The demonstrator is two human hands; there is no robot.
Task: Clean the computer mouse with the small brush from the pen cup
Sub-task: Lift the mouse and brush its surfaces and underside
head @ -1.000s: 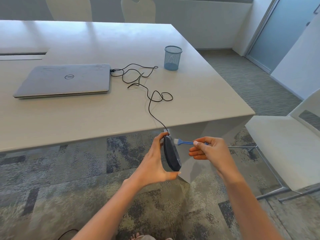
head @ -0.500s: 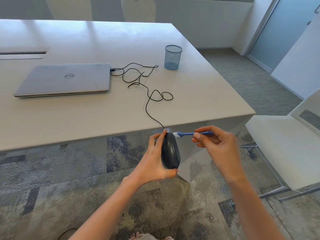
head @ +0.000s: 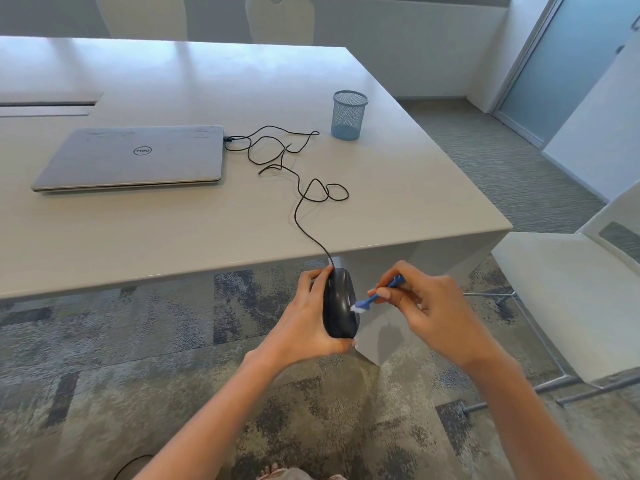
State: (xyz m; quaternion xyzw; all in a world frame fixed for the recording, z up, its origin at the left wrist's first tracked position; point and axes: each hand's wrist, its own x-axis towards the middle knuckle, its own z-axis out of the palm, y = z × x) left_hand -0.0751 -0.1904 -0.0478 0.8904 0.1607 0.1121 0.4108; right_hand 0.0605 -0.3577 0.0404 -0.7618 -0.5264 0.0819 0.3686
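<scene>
1. While the left hand [head: 304, 323] cups the mouse [head: 340, 303] from its left side — thumb under the near end, fingers curled over the far end by the cable exit — the mouse hangs in the air just off the near edge of the table [head: 207, 230], turned on its side.
2. Right hand [head: 426, 306], just right of the mouse, pinches the small brush [head: 375, 296] between thumb and fingertips; white bristles touch the mouse's right flank.
3. Judgement: short, light strokes along the seams should do best, mouse tilted so dust drops to the floor, the holding hand firm so nothing twists against the cable.
4. Mouse: dark, glossy, smooth oval shell. Brush: thin blue plastic handle, soft white tuft.
5. Cable [head: 298, 188], thin and black, runs from the mouse's far end up over the table edge in loose loops to the laptop [head: 131, 157] — matte grey, closed.
6. Beyond the mouse, right of the cable loops, stands the pen cup [head: 349, 116]: blue wire mesh, cylindrical, seemingly empty.
</scene>
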